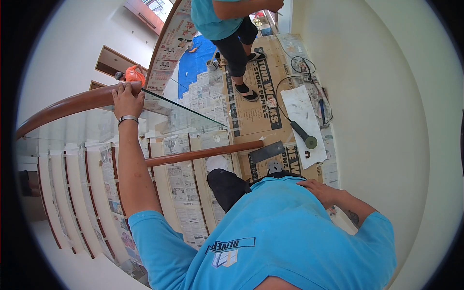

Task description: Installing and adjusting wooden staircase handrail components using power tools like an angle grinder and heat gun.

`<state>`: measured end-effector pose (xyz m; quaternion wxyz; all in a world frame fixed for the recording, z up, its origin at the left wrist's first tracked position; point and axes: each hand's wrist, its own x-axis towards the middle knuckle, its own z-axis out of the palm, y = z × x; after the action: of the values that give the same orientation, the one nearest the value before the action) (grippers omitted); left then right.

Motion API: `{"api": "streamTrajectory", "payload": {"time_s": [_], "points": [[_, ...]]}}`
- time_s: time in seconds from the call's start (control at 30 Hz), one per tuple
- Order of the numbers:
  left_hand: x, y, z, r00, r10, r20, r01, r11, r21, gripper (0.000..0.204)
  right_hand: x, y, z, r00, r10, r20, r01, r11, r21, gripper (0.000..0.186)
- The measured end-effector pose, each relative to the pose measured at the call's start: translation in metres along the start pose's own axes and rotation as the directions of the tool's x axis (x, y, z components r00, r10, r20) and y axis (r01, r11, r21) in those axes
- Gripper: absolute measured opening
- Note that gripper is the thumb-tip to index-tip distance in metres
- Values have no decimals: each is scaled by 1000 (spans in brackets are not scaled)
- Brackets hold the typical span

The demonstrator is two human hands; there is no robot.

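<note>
My left hand (127,98) grips the top of a curved brown wooden handrail (72,107) above a glass balustrade panel (183,118); a metal bracelet sits on that wrist. My right hand (320,190) rests flat on my blue shirt (275,227) at the hip, fingers apart and holding nothing. My dark-trousered knee (226,186) pokes out below a second, straight wooden rail (203,153).
Newspaper-covered stairs (106,193) curve down to the left. On the cardboard-covered landing (256,113), a green angle grinder (303,135) lies on a white cloth with its cable coiled nearby. Another person (232,29) in a teal shirt and sandals stands farther along. A blue tarp (195,60) lies below.
</note>
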<state>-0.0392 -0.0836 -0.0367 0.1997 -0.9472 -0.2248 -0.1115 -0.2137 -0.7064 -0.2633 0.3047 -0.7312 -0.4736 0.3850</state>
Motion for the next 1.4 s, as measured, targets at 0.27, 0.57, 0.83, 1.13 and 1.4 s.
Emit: {"api": "streamTrajectory", "payload": {"time_s": [0.27,0.57,0.83,1.13,1.4], "points": [[-1,0,-1,1000,1,5,-1,1000,-11,64,1,1,4,1000,-15,-16,15,1000,-1,103],[0,-1,0,1000,5,0,-5,1000,-10,64,-2,-3,6,1000,-2,-21,1,1000,-15,103],[-1,1,-4,1000,-1,12,1,1000,10,64,-3,-3,8,999,47,28,-46,999,-18,109],[0,0,-3,1000,-2,18,1,1000,31,65,-3,-1,10,999,-9,-33,8,1000,-11,108],[0,-1,0,1000,3,3,-3,1000,-2,65,-2,1,7,1000,-7,-17,7,1000,-5,108]]}}
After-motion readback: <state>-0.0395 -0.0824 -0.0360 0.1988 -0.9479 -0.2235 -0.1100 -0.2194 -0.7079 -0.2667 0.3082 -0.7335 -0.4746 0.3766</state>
